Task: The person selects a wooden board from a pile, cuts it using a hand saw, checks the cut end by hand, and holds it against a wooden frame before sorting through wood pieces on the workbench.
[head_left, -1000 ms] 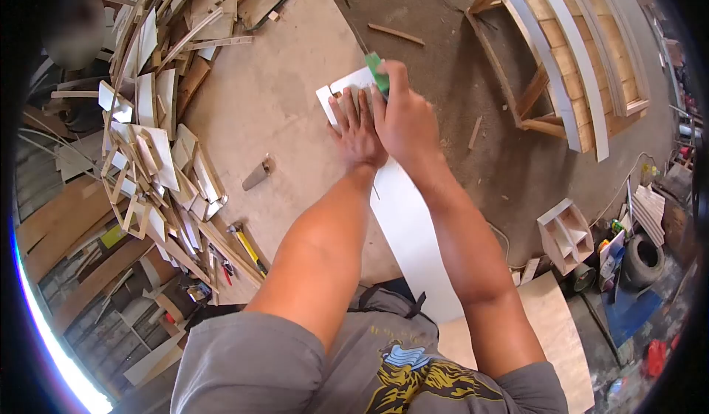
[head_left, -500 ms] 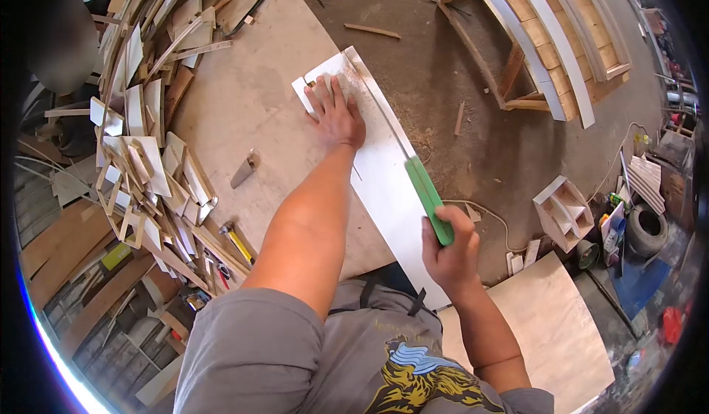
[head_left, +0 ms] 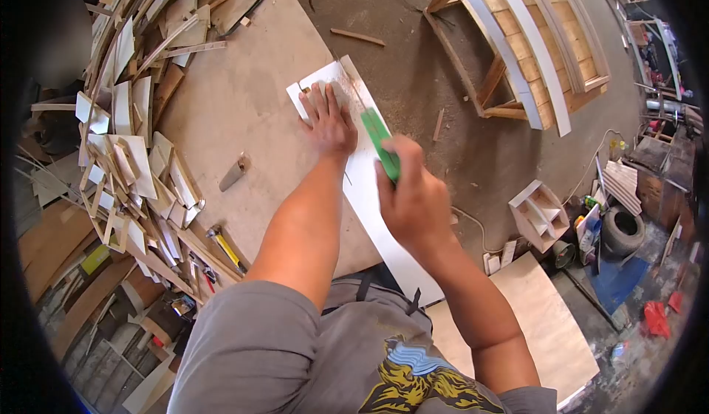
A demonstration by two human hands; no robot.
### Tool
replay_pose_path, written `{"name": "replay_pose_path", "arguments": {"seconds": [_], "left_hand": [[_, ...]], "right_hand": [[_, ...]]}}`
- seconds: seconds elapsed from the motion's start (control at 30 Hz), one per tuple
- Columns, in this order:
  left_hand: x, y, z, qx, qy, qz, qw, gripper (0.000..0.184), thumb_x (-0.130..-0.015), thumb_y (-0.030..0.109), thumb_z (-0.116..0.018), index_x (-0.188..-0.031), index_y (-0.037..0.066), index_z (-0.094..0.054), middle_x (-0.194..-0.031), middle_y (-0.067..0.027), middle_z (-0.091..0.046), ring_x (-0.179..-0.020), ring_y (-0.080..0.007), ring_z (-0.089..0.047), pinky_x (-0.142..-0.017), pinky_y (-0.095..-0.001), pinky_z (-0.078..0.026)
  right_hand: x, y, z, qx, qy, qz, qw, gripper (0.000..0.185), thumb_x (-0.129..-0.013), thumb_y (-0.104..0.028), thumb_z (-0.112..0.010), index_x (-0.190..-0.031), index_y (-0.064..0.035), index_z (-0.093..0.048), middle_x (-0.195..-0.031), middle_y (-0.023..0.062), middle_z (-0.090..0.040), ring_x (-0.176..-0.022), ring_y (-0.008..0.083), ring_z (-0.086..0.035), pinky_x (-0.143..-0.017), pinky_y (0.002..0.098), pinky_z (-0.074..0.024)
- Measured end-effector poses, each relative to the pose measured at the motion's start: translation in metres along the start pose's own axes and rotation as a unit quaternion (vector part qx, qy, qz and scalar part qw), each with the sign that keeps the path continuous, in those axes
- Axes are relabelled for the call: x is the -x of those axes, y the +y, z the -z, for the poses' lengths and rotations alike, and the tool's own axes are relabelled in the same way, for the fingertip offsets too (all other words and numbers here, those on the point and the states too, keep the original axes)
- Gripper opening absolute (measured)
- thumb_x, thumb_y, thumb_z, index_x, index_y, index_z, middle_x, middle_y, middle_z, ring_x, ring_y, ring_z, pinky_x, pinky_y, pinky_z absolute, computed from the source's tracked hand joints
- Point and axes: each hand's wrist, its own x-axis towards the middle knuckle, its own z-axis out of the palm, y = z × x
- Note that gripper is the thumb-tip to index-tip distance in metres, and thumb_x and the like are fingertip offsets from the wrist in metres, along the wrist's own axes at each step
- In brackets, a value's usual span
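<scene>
R hand (head_left: pixel 415 196) grips green-handled saw (head_left: pixel 379 137), prob. mid-cut, calling for long white wooden board (head_left: pixel 365 201) steady under flat, spread L hand (head_left: pixel 325 122) at R's 10 o'clock.

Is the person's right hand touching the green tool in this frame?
Touching. The head view shows the right hand closed around the near end of the green tool, fingers overlapping it, with no gap visible.

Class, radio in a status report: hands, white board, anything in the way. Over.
Left hand flat on white board. Right hand closed on green tool, over the board. Sawdust on the board near the tool's far end.
</scene>
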Motion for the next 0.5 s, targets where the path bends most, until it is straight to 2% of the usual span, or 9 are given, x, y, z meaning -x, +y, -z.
{"name": "replay_pose_path", "arguments": {"seconds": [0.07,0.17,0.2,0.3,0.43,0.5], "left_hand": [[-0.001,-0.003,0.002,-0.004,-0.017,-0.005,1.000,0.063,-0.105,0.040,-0.037,-0.163,0.021,-0.023,-0.172,-0.0041,-0.010,-0.158,-0.0371,-0.003,-0.117,-0.0675,-0.016],[-0.003,-0.011,-0.018,-0.014,0.008,-0.026,1.000,0.063,-0.104,0.039,-0.037,-0.163,0.020,-0.022,-0.172,-0.0050,-0.009,-0.158,-0.0372,-0.002,-0.117,-0.0677,-0.016],[-0.001,-0.006,0.005,0.021,-0.027,-0.014,0.999,0.064,-0.104,0.038,-0.038,-0.163,0.020,-0.021,-0.172,-0.0053,-0.008,-0.158,-0.0373,-0.002,-0.117,-0.0681,-0.016],[-0.002,-0.003,0.005,0.009,-0.032,-0.003,0.999,0.064,-0.104,0.038,-0.039,-0.163,0.020,-0.021,-0.172,-0.0051,-0.008,-0.157,-0.0376,-0.002,-0.118,-0.0681,-0.016],[-0.001,-0.004,0.013,0.052,-0.034,-0.010,0.998,0.065,-0.103,0.038,-0.041,-0.163,0.020,-0.023,-0.172,-0.0053,-0.007,-0.157,-0.0378,-0.002,-0.117,-0.0692,-0.016],[-0.004,-0.004,0.011,0.047,-0.025,-0.012,0.999,0.066,-0.103,0.038,-0.042,-0.163,0.020,-0.022,-0.172,-0.0051,-0.007,-0.157,-0.0377,-0.002,-0.116,-0.0697,-0.016]], "right_hand": [[-0.034,0.009,-0.032,0.019,-0.030,-0.029,0.999,0.031,-0.098,-0.019,-0.059,-0.124,-0.0166,-0.042,-0.085,0.0243,-0.069,-0.072,0.0466,-0.068,-0.058,0.0560,-0.0520],[-0.067,0.002,-0.047,0.015,-0.045,-0.050,0.998,0.031,-0.099,-0.018,-0.060,-0.124,-0.0134,-0.043,-0.084,0.0246,-0.068,-0.077,0.0498,-0.066,-0.062,0.0565,-0.0503],[-0.063,0.004,-0.039,0.005,-0.031,-0.039,0.999,0.031,-0.099,-0.022,-0.059,-0.123,-0.0158,-0.041,-0.087,0.0254,-0.069,-0.074,0.0493,-0.067,-0.059,0.0570,-0.0514],[-0.033,-0.019,0.002,0.006,0.002,-0.022,1.000,0.032,-0.099,-0.020,-0.060,-0.124,-0.0146,-0.041,-0.089,0.0259,-0.069,-0.076,0.0500,-0.067,-0.062,0.0575,-0.0519],[-0.049,-0.020,-0.024,0.032,-0.026,-0.040,0.998,0.032,-0.099,-0.019,-0.060,-0.124,-0.0138,-0.042,-0.089,0.0261,-0.069,-0.077,0.0500,-0.067,-0.064,0.0576,-0.0520],[-0.087,-0.008,-0.054,0.034,-0.038,-0.039,0.998,0.031,-0.099,-0.020,-0.060,-0.124,-0.0139,-0.042,-0.088,0.0258,-0.069,-0.077,0.0500,-0.067,-0.064,0.0575,-0.0518]]}}
